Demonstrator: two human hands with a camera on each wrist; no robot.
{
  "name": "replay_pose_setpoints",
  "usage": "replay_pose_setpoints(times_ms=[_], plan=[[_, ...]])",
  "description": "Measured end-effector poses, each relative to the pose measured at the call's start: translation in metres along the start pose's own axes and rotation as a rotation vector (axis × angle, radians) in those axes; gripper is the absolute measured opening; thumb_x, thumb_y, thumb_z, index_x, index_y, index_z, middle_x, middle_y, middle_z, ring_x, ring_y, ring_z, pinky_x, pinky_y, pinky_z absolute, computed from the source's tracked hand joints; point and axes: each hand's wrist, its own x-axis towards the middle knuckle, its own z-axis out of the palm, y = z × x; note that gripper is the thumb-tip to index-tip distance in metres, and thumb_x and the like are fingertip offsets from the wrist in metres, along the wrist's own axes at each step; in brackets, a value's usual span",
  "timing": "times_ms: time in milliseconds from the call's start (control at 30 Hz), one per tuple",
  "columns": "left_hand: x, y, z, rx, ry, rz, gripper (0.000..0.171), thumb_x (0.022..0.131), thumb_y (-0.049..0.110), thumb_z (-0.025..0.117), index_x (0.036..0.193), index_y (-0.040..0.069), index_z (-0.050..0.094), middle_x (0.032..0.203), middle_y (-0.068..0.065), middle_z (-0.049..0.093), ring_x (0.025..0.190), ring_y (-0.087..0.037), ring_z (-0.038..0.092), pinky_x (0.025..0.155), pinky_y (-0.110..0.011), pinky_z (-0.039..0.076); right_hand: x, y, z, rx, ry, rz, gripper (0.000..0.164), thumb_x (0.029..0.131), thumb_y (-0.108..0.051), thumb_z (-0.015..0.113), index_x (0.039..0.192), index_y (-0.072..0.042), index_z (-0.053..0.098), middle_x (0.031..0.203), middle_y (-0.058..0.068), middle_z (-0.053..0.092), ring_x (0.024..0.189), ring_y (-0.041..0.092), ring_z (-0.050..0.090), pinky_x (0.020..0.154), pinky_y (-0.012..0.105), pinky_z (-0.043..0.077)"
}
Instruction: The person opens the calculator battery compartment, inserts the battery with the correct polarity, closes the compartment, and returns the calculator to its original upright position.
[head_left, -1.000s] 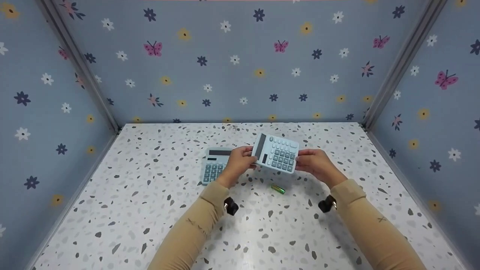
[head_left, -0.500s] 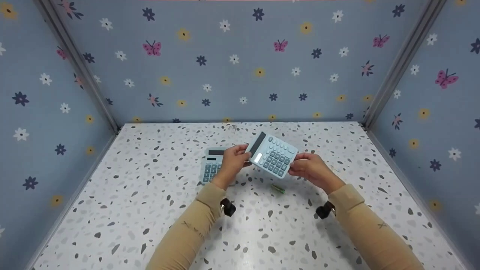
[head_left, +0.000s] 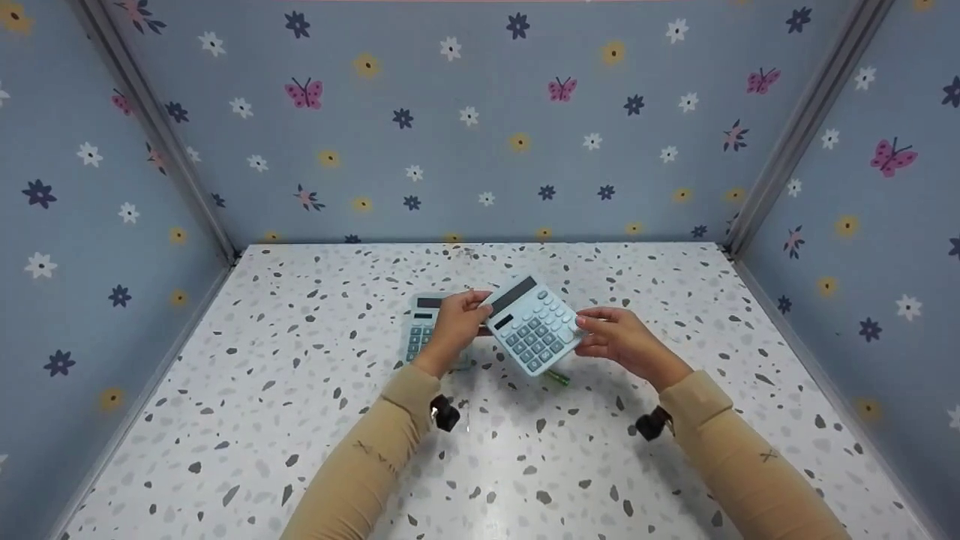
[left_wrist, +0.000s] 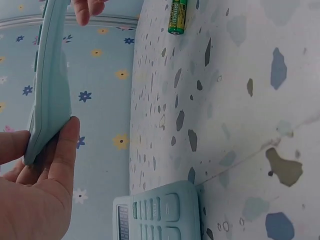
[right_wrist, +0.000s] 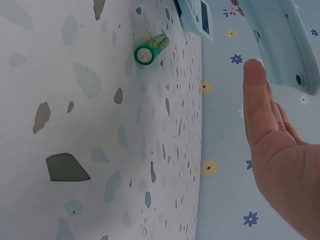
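Turned the calculator (head_left: pixel 537 322) clockwise since earlier, pinching it in the left hand (head_left: pixel 452 328) above the worktop (head_left: pixel 300 360), presumably steadying it with the right hand (head_left: pixel 631 341), though cannot tell if gripping.

Blue walls (head_left: pixel 480 169) with flowers and butterflies surround a speckled white tabletop (head_left: pixel 300 397).

The table (head_left: pixel 727 337) leaves room outside the right hand (head_left: pixel 626 339), but a held calculator (head_left: pixel 534 324) blocks between the hands, a second calculator (head_left: pixel 417 337) beneath the left hand (head_left: pixel 454 324).
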Motion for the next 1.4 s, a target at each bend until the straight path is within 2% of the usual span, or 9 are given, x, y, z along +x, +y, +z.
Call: replay_pose_setpoints(times_ms=[200, 400, 567, 700, 833, 967, 1100, 1300, 1400], plan=[[-0.004, -0.002, -0.007, 0.088, -0.112, 0.006, 0.035, 0.109, 0.003, 0.060, 0.142, -0.004, 0.066, 0.136, -0.023, 0.071, 0.093, -0.014, 0.073, 0.084, -0.032, 0.066, 0.001, -0.002, 0.002, -0.073, 0.014, -0.003, 0.054, 0.110, -0.020, 0.066, 0.151, 0.009, 0.048, 0.115, 0.006, 0.071, 0.096, 0.015, 0.075, 0.085, 0.027, 0.065], [-0.009, -0.003, -0.011, 0.201, -0.252, 0.042, 0.036, 0.111, 0.008, 0.060, 0.145, -0.001, 0.066, 0.133, -0.020, 0.071, 0.101, -0.014, 0.070, 0.088, -0.035, 0.064, 0.001, -0.001, 0.009, -0.121, -0.029, -0.033, 0.053, 0.109, -0.016, 0.065, 0.151, 0.010, 0.050, 0.124, 0.012, 0.071, 0.099, 0.017, 0.076, 0.091, 0.031, 0.066], [-0.011, -0.002, -0.010, 0.257, -0.341, 0.081, 0.035, 0.110, 0.009, 0.059, 0.143, -0.002, 0.068, 0.133, -0.023, 0.072, 0.093, -0.011, 0.068, 0.088, -0.032, 0.062, 0.001, 0.000, 0.015, -0.168, -0.074, -0.040, 0.051, 0.107, -0.014, 0.068, 0.150, 0.009, 0.053, 0.132, 0.017, 0.071, 0.100, 0.018, 0.077, 0.092, 0.033, 0.066], [-0.011, -0.001, -0.008, 0.266, -0.395, 0.066, 0.032, 0.110, 0.010, 0.059, 0.138, 0.002, 0.072, 0.126, -0.018, 0.077, 0.097, -0.010, 0.072, 0.090, -0.030, 0.063, 0.000, -0.001, 0.020, -0.228, -0.124, -0.043, 0.047, 0.105, -0.013, 0.071, 0.146, 0.008, 0.059, 0.127, 0.013, 0.073, 0.102, 0.016, 0.076, 0.091, 0.034, 0.066], [-0.012, 0.002, -0.006, 0.272, -0.448, 0.066, 0.029, 0.109, 0.008, 0.059, 0.133, 0.002, 0.075, 0.119, -0.014, 0.079, 0.097, -0.012, 0.073, 0.088, -0.029, 0.062, -0.001, -0.002, 0.025, -0.298, -0.173, -0.046, 0.042, 0.104, -0.013, 0.072, 0.142, 0.005, 0.065, 0.118, 0.008, 0.077, 0.098, 0.015, 0.076, 0.085, 0.031, 0.066], [-0.014, 0.004, -0.005, 0.302, -0.486, 0.084, 0.030, 0.108, 0.008, 0.060, 0.133, 0.002, 0.075, 0.117, -0.014, 0.079, 0.093, -0.011, 0.071, 0.084, -0.026, 0.060, -0.005, -0.005, 0.031, -0.368, -0.222, -0.069, 0.039, 0.103, -0.012, 0.073, 0.137, 0.006, 0.068, 0.108, 0.006, 0.081, 0.090, 0.012, 0.076, 0.076, 0.027, 0.065], [-0.016, 0.005, -0.004, 0.337, -0.493, 0.097, 0.032, 0.107, 0.008, 0.061, 0.135, 0.002, 0.075, 0.120, -0.018, 0.078, 0.090, -0.008, 0.068, 0.081, -0.023, 0.056, -0.008, -0.008, 0.035, -0.430, -0.243, -0.099, 0.036, 0.103, -0.010, 0.072, 0.134, 0.007, 0.070, 0.104, 0.006, 0.082, 0.086, 0.009, 0.075, 0.072, 0.024, 0.063], [-0.016, 0.005, -0.005, 0.319, -0.499, 0.105, 0.033, 0.108, 0.011, 0.061, 0.137, 0.001, 0.073, 0.122, -0.015, 0.077, 0.094, -0.008, 0.070, 0.083, -0.025, 0.059, -0.008, -0.005, 0.036, -0.443, -0.215, -0.124, 0.032, 0.103, -0.009, 0.072, 0.130, 0.006, 0.072, 0.106, 0.007, 0.082, 0.085, 0.008, 0.075, 0.071, 0.023, 0.062], [-0.018, 0.005, -0.006, 0.290, -0.492, 0.105, 0.034, 0.111, 0.015, 0.060, 0.140, 0.001, 0.070, 0.130, -0.017, 0.075, 0.100, -0.012, 0.071, 0.084, -0.028, 0.062, -0.007, -0.003, 0.036, -0.438, -0.186, -0.122, 0.031, 0.102, -0.008, 0.072, 0.129, 0.007, 0.072, 0.104, 0.006, 0.082, 0.083, 0.008, 0.074, 0.070, 0.023, 0.061]])
